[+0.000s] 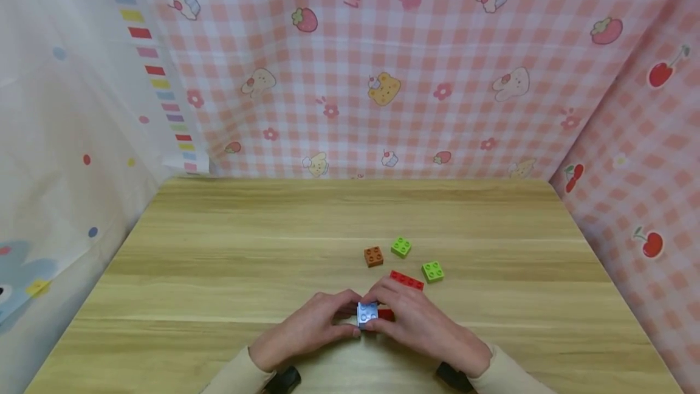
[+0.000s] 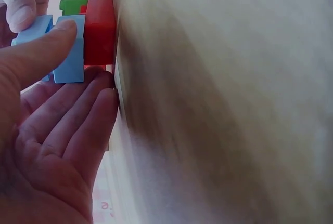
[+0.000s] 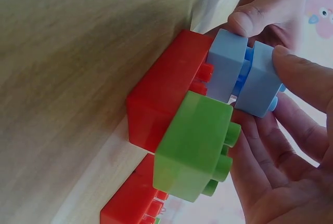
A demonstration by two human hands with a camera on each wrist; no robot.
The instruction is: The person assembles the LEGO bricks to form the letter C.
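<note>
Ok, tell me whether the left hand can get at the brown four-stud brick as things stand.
Probably yes: only bare wooden tabletop seems to lie between the left hand and the brown four-stud brick, though the hand's grip on the lower light-blue brick may need releasing first.

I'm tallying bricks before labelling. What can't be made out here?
Head view: a green brick on a red brick, covered by the right hand.
Left wrist view: parts of the two blue bricks, behind the thumb of the left hand.
Right wrist view: part of the second red brick, cut off by the bottom edge.
</note>
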